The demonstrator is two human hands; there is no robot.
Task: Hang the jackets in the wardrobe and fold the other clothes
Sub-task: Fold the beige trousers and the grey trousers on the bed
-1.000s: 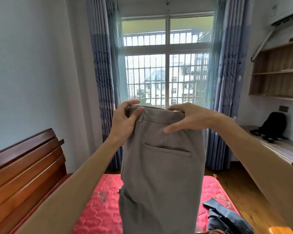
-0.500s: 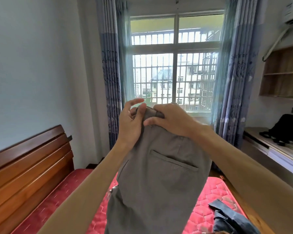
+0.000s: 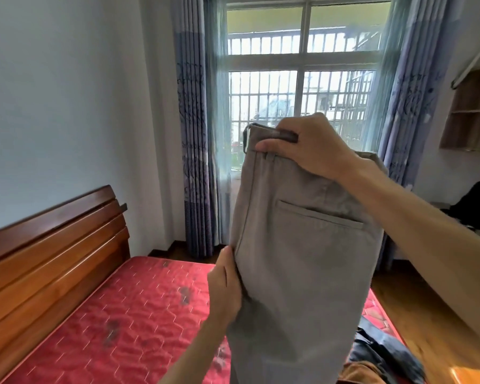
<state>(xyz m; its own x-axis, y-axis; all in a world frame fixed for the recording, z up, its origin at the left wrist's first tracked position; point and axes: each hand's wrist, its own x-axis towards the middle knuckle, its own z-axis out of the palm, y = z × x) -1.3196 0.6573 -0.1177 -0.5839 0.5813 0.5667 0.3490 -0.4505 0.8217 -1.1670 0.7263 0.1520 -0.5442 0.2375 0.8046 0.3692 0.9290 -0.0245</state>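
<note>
- Trousers [image 3: 302,273], grey, hang in the air over the bed with the back pocket toward you. Your right hand [image 3: 308,151] grips the waistband from above, and your left hand [image 3: 225,289] pinches the side seam lower down.
- Risk, as I judge it: your right hand carries nearly all the weight, so if that grip loosens the cloth drops in a heap. If your left hand tugs the seam sideways, the legs could slide out of line and the fold would crease.
- Hems are out of frame, so you cannot tell whether they drag on the dark garment [image 3: 385,356] heaped near the mattress's right edge.
- Surface: a red quilted mattress [image 3: 122,314] with dark stains, and a wooden headboard [image 3: 53,245] on the left.
- Room: a barred window [image 3: 302,87] between blue curtains [image 3: 194,134], a wooden wall shelf [image 3: 471,112], and a black backpack [image 3: 474,206] on the right.
</note>
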